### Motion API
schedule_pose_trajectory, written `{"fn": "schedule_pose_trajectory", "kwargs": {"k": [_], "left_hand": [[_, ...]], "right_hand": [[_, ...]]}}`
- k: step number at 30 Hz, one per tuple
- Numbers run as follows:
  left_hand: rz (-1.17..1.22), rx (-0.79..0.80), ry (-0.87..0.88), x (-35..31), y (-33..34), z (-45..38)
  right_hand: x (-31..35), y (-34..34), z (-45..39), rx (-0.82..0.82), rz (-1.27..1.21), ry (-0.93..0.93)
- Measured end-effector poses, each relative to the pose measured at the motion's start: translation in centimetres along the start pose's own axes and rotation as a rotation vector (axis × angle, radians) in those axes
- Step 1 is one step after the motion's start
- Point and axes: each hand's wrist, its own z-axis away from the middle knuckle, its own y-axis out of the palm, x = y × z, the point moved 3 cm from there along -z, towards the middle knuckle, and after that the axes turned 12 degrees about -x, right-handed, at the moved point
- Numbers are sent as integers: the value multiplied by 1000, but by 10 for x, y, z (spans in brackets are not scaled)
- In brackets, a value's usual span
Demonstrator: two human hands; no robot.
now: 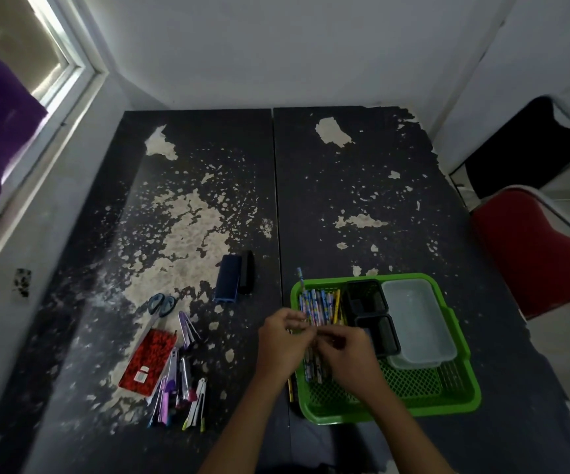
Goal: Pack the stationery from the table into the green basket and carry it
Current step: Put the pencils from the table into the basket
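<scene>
Stationery lies in two places on a black table [362,186] whose coating has peeled away in pale patches. The table stands in a corner of white walls, with a window [37,63] on the left, partly covered by purple cloth. A black chair [523,148] and a red chair [529,254] stand at the right edge.

On the right half, near the front, sits the green basket [447,401]. Inside it, along the left wall, a bundle of patterned pencils [317,302] lies lengthwise. Beside them are two black trays [367,297], and at the right a clear box [417,323]. One yellow pencil [290,388] lies just outside the basket's left wall.

Both hands meet over the near part of the pencil bundle. The left hand [282,340] has its fingers curled around some of the pencils; the right hand [348,354], fingers bent, pinches at the same bundle where the two hands touch.

On the left half, well apart from the hands, lie scissors [162,304], a red notebook [148,362], a loose heap of pens [181,384], and farther back a blue case [228,278] touching a black stapler [246,272].
</scene>
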Motion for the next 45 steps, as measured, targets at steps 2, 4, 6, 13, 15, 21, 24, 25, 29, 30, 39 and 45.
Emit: {"fn": "schedule_pose_trajectory", "kwargs": {"k": [2,4,6,13,15,21,24,25,29,30,39,45], "left_hand": [[-55,-33,9,7,1,-3],[-171,-117,30,21,-3,-8],[-269,-179,37,41,-11,-11],[-470,-25,-66,92,-9,-9],[-487,-35,-54,92,-6,-7],[-540,-72,-76,82,-6,-8],[-339,-151,-67,60,-13,-11],[-244,-176,-43,50,-14,-10],[-8,-142,11,8,-10,-2],[6,-102,13,5,-6,2],[73,-18,-65,15,-10,0],[-362,-125,-103,76,-16,-3]], "right_hand": [[-12,-2,-3,-71,83,72],[-26,-2,-5,-89,208,116],[-32,2,-4,-40,298,114],[-27,25,0,87,392,7],[-26,24,0,81,388,12],[-22,7,1,21,286,46],[-22,2,-1,-27,261,57],[-21,2,-2,-42,242,54],[0,7,-5,35,50,45],[4,8,-4,70,9,41],[-12,1,-4,87,-68,248],[-18,12,1,50,78,199]]}}
